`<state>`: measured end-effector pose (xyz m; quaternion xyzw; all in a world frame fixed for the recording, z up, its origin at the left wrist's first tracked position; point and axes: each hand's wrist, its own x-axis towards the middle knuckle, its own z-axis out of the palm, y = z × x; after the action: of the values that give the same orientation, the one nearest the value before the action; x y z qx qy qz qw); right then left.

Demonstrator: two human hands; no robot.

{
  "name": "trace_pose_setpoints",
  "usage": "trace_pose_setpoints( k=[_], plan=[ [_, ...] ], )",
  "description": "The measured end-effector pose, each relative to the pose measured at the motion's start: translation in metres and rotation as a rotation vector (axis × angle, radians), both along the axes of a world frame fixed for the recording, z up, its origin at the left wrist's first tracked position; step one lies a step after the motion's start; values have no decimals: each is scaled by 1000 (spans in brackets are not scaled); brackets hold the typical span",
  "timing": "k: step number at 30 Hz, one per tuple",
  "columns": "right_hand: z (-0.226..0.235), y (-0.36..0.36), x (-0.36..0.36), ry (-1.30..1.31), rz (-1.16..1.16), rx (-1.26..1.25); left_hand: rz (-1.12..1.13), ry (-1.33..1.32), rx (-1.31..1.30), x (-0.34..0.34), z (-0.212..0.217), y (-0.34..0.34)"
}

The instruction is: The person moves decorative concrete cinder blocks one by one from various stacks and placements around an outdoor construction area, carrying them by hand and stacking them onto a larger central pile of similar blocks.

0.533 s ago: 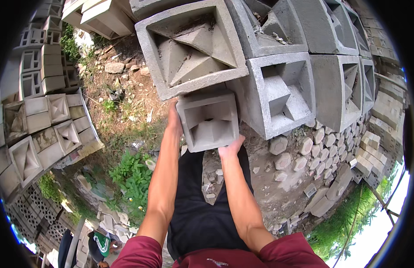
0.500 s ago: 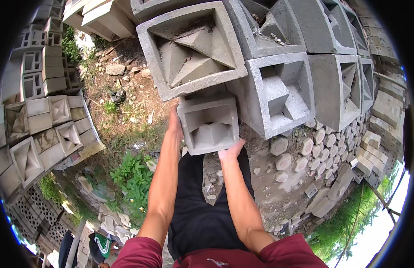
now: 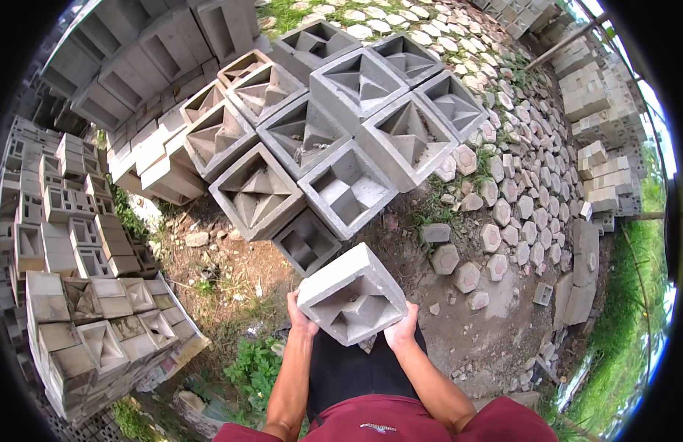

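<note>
Both my hands are closed on a pale grey concrete vent block [image 3: 352,294], raised in front of my body and tilted. Its square hollow, with slanted wedges inside, faces up toward me. My left hand [image 3: 303,315] grips its left side and my right hand [image 3: 403,326] its lower right side. Just beyond, a smaller-looking, darker vent block [image 3: 307,241] sits low at the near corner of a cluster of similar blocks. Above it are a wedge-patterned block [image 3: 257,191] and a lighter block [image 3: 347,190] with boxy cells.
Stacked blocks [image 3: 106,339] stand at left, with taller block rows [image 3: 135,70] behind. Many hexagonal pavers [image 3: 529,232] lie on the ground at right. Green plants [image 3: 254,368] grow by my left forearm. Bare soil with stones [image 3: 196,239] lies left of the cluster.
The block in my hands has come up and back from the cluster, and its tilt has changed. A darker block now shows at the cluster's near corner. My view takes in more of the yard.
</note>
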<state>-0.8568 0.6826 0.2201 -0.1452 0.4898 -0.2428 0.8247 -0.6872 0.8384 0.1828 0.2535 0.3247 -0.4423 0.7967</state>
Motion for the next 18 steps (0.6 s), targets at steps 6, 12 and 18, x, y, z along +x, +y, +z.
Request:
trace_pose_setpoints(
  k=[6,12,18],
  plan=[
    [107,-59,-74,-226,-42,-8,-115,-130,-121,-41,85,-70],
    [105,-93,-178,-171,-291,-185,-345,-206,-166,-118,126,-160],
    [137,-95,-282,-296,-671,-287,-627,-132,-250,-212,132,-232]
  ],
)
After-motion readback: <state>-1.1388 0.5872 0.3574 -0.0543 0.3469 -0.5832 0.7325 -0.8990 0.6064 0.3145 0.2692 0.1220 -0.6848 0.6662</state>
